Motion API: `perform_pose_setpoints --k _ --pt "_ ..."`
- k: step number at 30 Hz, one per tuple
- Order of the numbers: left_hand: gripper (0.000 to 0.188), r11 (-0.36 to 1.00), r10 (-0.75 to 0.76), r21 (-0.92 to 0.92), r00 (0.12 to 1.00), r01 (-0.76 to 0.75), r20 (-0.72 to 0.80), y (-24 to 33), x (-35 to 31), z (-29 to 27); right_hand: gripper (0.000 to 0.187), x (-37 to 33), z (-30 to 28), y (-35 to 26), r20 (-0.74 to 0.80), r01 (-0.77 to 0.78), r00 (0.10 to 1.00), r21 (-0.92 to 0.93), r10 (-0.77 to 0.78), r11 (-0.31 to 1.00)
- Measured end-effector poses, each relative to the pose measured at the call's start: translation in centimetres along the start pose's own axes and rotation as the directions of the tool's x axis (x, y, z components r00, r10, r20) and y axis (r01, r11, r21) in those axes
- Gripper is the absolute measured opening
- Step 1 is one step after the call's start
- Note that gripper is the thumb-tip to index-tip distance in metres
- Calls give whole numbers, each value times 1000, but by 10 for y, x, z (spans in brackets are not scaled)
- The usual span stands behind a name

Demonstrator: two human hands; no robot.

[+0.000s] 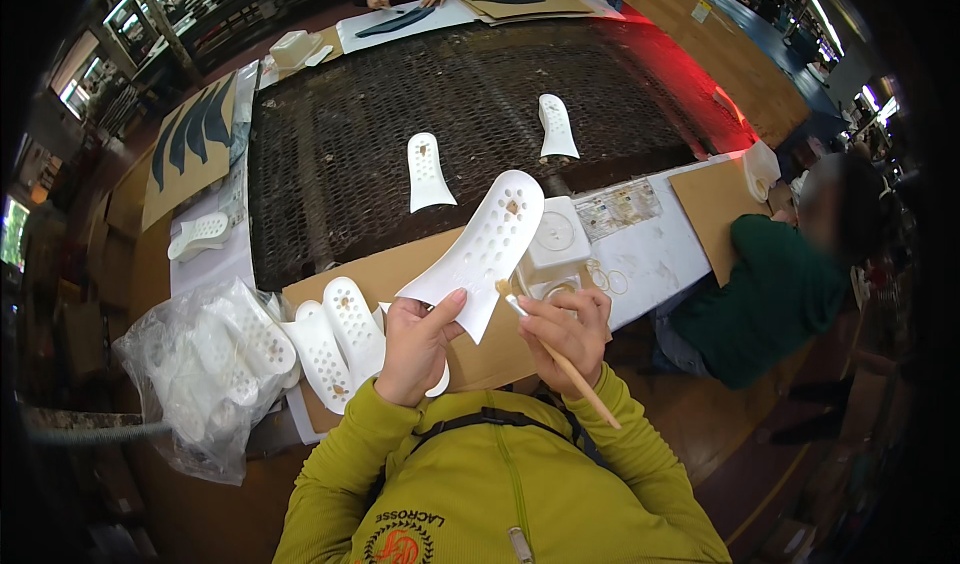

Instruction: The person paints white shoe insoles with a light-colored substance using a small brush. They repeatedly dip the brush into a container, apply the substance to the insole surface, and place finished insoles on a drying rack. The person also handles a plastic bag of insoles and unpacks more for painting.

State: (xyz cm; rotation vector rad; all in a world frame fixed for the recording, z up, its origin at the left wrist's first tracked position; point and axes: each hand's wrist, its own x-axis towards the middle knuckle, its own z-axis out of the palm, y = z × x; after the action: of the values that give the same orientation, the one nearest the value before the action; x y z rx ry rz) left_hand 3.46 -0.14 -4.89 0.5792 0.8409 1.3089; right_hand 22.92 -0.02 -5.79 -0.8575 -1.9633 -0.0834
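Observation:
My left hand (412, 342) pinches the wide end of a white perforated insole (487, 236) between thumb and fingers. The insole is tilted up, its rounded end pointing away and a brownish patch near that end. In my right hand (570, 336) is a wooden-handled brush (582, 384), its bristles close to the insole's right edge; I cannot tell whether they touch. Behind the brush stands a white square container (556, 236) with a round top. To the left of my left hand, more white insoles (352, 322) lean together on cardboard.
A dark mesh conveyor (340, 184) runs ahead, carrying two white insoles (428, 172). At left lies a clear plastic bag (175, 354) of insoles. Dark curved pieces (190, 136) lie on cardboard at far left. A co-worker in green (765, 294) sits at right; another person's hands (408, 0) work across the conveyor.

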Motion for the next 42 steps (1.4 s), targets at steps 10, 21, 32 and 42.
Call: perform_pose_setpoints --k 10,21,32,42 --pt "31 999 -1 -45 999 -1 -42 -1 1 2 26 -6 -13 -23 241 -213 962 381 125 900" --pt "29 998 52 -30 998 -53 -41 0 -3 5 19 0 -12 -22 209 -302 950 437 231 847" --pt "28 1000 0 -19 1000 0 -4 2 -12 -3 18 7 -6 8 -159 -218 958 135 239 966" --pt "25 981 115 167 986 -93 -124 -10 13 -45 19 -46 -1 7 201 -502 864 408 461 762"
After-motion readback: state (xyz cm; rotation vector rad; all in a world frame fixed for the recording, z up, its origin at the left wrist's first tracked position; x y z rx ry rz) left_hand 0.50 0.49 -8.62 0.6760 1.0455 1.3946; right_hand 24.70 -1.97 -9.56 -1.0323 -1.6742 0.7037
